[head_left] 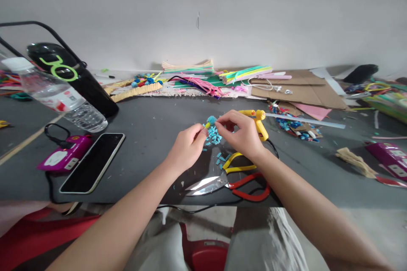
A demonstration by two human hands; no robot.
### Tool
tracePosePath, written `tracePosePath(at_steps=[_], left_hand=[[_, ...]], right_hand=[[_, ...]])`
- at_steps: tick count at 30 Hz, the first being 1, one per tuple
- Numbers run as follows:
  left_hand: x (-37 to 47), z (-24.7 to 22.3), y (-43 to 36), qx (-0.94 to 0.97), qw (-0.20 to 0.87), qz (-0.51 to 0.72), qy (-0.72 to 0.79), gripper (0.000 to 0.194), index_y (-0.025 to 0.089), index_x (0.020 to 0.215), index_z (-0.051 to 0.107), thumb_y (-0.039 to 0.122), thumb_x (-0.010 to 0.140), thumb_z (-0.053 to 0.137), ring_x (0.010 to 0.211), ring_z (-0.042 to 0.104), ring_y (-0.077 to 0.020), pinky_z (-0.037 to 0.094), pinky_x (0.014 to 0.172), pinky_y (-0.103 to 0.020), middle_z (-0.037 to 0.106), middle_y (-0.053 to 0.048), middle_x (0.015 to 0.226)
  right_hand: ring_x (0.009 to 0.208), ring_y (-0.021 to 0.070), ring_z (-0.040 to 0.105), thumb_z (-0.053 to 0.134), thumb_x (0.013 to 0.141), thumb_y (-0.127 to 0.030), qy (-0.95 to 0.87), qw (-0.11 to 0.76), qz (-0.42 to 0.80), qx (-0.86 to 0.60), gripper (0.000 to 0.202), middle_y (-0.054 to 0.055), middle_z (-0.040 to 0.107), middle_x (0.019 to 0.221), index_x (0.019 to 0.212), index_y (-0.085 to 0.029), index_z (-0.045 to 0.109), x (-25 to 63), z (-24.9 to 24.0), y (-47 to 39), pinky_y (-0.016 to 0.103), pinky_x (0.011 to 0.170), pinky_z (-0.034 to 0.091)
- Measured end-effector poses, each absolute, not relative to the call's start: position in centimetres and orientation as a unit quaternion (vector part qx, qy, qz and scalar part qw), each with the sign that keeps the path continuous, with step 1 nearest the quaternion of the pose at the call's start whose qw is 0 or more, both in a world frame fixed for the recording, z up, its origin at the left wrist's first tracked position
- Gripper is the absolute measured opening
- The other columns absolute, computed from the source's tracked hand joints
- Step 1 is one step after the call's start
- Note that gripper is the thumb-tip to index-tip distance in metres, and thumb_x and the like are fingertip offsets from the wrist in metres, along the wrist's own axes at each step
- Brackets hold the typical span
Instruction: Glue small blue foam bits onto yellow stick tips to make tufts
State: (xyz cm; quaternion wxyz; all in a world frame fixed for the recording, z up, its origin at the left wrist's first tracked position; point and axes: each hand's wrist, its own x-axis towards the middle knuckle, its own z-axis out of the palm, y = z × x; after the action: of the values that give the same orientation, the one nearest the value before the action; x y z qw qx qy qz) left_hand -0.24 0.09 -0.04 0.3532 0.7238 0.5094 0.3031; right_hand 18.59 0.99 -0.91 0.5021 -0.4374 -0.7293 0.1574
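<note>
Pinched grips of left hand and right hand clamp a fuzzy blue-and-yellow tuft near stubby blue bits.

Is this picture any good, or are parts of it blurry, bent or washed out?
Head view: wide-angle stretching at the edges, the water bottle leaning outward; soft, slightly hazy detail overall; bright glare on the scissor blades; dim, even light on the gray wall.
</note>
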Motion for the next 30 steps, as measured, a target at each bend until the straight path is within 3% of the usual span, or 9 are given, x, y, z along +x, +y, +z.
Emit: tracePosePath(at_steps=[6, 13, 18, 25, 30], left_hand=[[-0.3, -0.1, 0.0, 0.723, 0.356, 0.308, 0.506, 0.039, 0.019, 0.068, 0.048, 0.041, 0.1, 0.045, 0.06, 0.043, -0.0111, 0.029, 0.057, -0.027, 0.049, 0.004, 0.062], [-0.6, -0.3, 0.8, 0.687, 0.491, 0.33, 0.422, 0.032, 0.018, 0.074, 0.053, 0.039, 0.099, 0.048, 0.056, 0.045, -0.0095, 0.035, 0.058, -0.025, 0.053, 0.003, 0.065], [-0.8, -0.1, 1.1, 0.692, 0.519, 0.337, 0.371, 0.033, 0.017, 0.077, 0.056, 0.041, 0.099, 0.05, 0.063, 0.049, -0.0103, 0.04, 0.062, -0.024, 0.057, 0.001, 0.072], [-0.8, -0.4, 1.1, 0.711, 0.452, 0.357, 0.404, 0.031, 0.017, 0.084, 0.061, 0.043, 0.098, 0.053, 0.067, 0.052, -0.0119, 0.039, 0.061, -0.024, 0.061, -0.001, 0.077], [-0.8, -0.5, 1.2, 0.722, 0.433, 0.343, 0.417, 0.032, 0.016, 0.084, 0.063, 0.043, 0.098, 0.053, 0.066, 0.054, -0.012, 0.04, 0.062, -0.023, 0.065, -0.002, 0.079]], right_hand=[[0.069, 0.0143, 0.058, 0.072, 0.085, -0.037, -0.647, 0.531, 0.26, -0.48, 0.021, 0.002, 0.064, 0.079, 0.092, -0.019, 0.065, 18.7, -1.1, 1.3, 0.029, 0.061, 0.047], [0.094, 0.0196, 0.067, 0.07, 0.087, -0.039, -0.627, 0.49, 0.457, -0.397, 0.035, 0.007, 0.069, 0.11, 0.116, -0.02, 0.066, 19.8, -0.2, 1.3, 0.033, 0.079, 0.057], [0.097, 0.0203, 0.066, 0.072, 0.086, -0.035, -0.704, 0.484, 0.374, -0.361, 0.042, 0.008, 0.068, 0.112, 0.125, -0.02, 0.062, 19.9, 0.3, 0.4, 0.037, 0.087, 0.056], [0.081, 0.0177, 0.06, 0.072, 0.084, -0.035, -0.76, 0.475, 0.213, -0.389, 0.036, 0.005, 0.065, 0.092, 0.117, -0.021, 0.065, 19.7, 0.5, 0.1, 0.035, 0.075, 0.054], [0.074, 0.0163, 0.058, 0.07, 0.085, -0.034, -0.757, 0.475, 0.193, -0.405, 0.026, 0.004, 0.066, 0.085, 0.107, -0.02, 0.067, 19.4, 0.5, 0.1, 0.033, 0.071, 0.053]])
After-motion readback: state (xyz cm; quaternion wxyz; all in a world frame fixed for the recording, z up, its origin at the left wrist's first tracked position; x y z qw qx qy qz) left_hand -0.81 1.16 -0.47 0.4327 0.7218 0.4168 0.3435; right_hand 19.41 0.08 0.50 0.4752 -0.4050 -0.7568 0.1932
